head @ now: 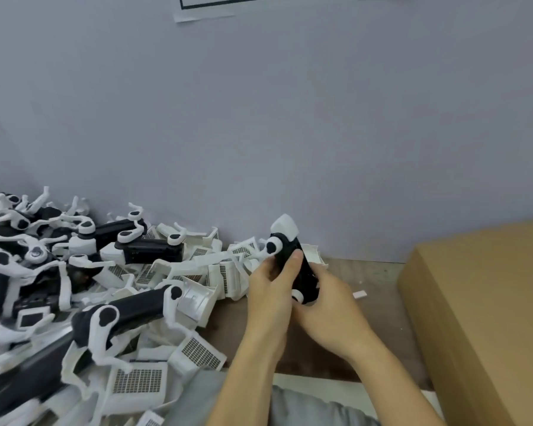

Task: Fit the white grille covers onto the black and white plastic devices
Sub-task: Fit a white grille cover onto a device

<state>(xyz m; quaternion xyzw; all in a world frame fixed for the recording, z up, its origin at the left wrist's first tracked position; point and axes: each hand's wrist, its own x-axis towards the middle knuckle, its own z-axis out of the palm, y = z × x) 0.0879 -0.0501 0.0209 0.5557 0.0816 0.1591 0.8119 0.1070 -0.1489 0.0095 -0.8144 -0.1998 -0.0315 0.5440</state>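
Both hands hold one black and white plastic device [282, 250] upright above the table, near the wall. A white piece sits at its top end. My left hand [270, 290] grips its left side, thumb pressed on the black body. My right hand [330, 305] wraps around its lower end from the right. To the left lies a heap of more black and white devices [130, 305]. Loose white grille covers [137, 381] are mixed into the heap, some with their mesh facing up.
A large brown cardboard box [486, 318] stands at the right, close to my right forearm. A grey wall [290, 133] rises right behind the table. A small white scrap [360, 294] lies on the wooden table top [379, 272].
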